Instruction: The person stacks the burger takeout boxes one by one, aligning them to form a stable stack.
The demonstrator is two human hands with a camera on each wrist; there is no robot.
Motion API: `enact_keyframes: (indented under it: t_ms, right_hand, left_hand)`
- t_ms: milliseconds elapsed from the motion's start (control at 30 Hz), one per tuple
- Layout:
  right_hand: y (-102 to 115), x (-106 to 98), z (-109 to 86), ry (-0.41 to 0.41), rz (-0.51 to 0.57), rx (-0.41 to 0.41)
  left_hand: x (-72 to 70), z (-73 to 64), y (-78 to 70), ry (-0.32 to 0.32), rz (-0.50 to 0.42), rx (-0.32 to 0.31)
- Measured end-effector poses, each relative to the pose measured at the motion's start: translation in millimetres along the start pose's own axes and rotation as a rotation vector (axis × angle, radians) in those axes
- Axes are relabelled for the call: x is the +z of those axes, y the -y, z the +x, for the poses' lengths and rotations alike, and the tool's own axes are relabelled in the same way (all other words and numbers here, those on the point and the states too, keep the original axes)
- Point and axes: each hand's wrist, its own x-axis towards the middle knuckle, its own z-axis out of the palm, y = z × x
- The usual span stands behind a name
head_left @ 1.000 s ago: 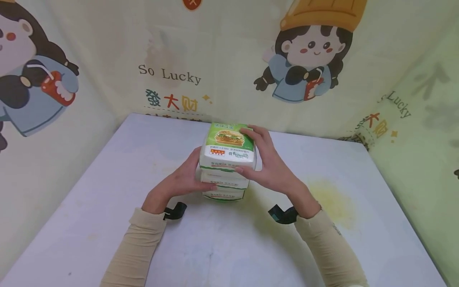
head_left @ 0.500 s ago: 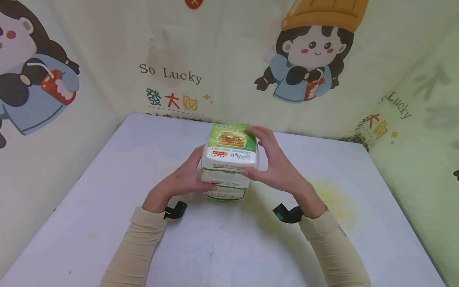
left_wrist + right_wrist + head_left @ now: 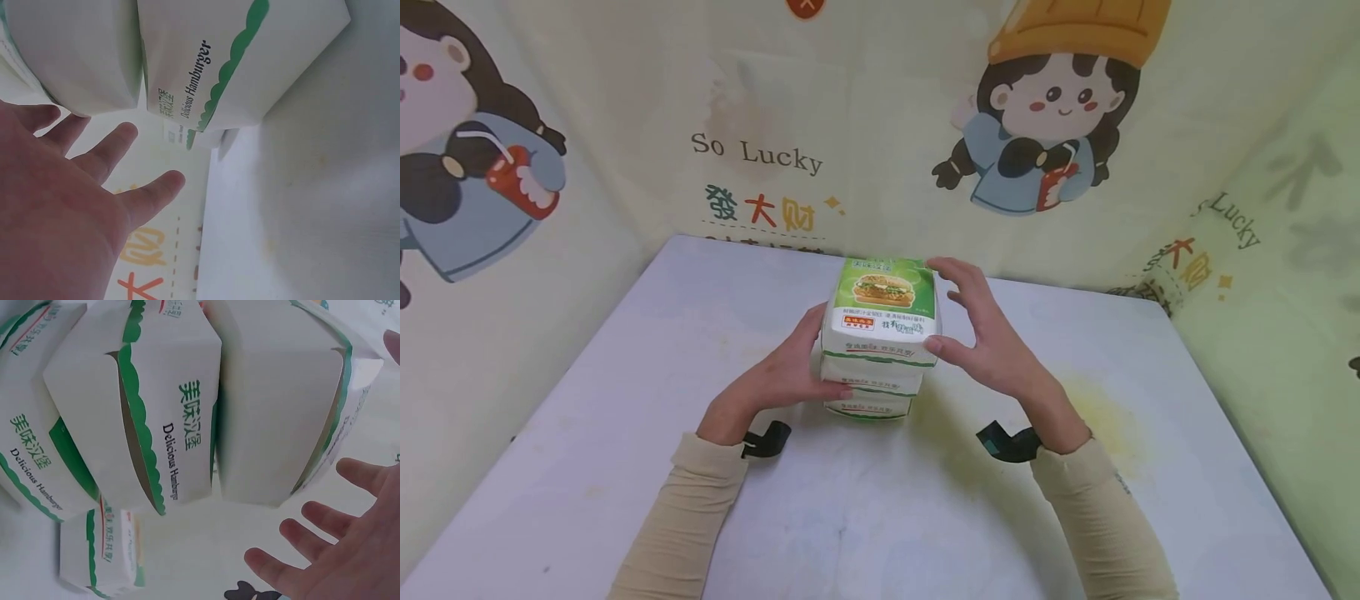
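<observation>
Three white-and-green paper hamburger boxes stand stacked on the table; the top box [image 3: 880,308] shows a burger picture on its lid. Beneath it are the middle box [image 3: 871,375] and the bottom box [image 3: 867,407]. My left hand [image 3: 775,371] is at the stack's left side, thumb across the front of the lower boxes. In the left wrist view its fingers [image 3: 103,153] are extended and spread, some tips at a box's edge. My right hand [image 3: 1000,346] is beside the top box, fingers spread apart from it, thumb tip right at its front corner.
Another hamburger box [image 3: 103,550] appears behind the stack in the right wrist view. The white table [image 3: 820,517] meets a printed cloth backdrop [image 3: 880,167] at the back. Black wrist pieces [image 3: 767,440] stick out from both wrists.
My right hand has drawn off to the right, its fingers leaving the top box's lid. The top box shifted slightly right at first, then stayed. My left hand has held its place.
</observation>
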Motion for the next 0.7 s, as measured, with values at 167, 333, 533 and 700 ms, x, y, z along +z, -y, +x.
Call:
enact_keyframes:
  t_ms: [167,333,533,700]
  right_hand:
    - [-9.0,-3.4,0.4,-0.033,0.015,0.020]
    - [-19.2,-6.1,1.6,-0.057,0.056,0.077]
    - [-34.2,-8.7,5.2,-0.089,0.107,0.165]
    - [-52.1,-5.7,10.0,-0.107,0.123,0.254]
  left_hand:
    - [0.6,-0.1,-1.5,-0.011,0.004,-0.024]
    - [-0.5,-2.3,-3.5,-0.015,0.019,-0.036]
    - [-2.1,-3.4,-6.8,-0.037,0.037,-0.041]
    - [-5.3,-5.2,-10.6,-0.056,0.094,-0.047]
